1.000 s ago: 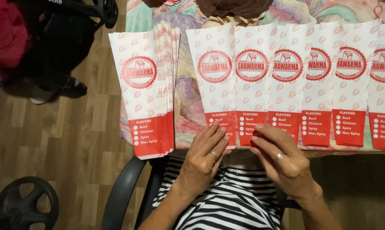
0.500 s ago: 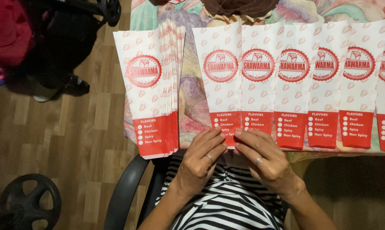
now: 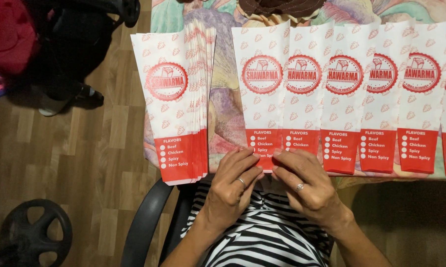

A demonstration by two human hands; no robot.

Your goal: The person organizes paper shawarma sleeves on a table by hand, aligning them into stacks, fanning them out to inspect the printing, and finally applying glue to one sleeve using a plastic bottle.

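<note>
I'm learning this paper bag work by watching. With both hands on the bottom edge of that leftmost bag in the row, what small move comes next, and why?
Probably fold that bag's red bottom edge over: both hands, left and right, pinch it at the table edge.

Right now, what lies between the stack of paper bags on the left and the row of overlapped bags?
In the head view, only a bare strip of the patterned tablecloth separates the stack from the row of overlapped bags.
</note>
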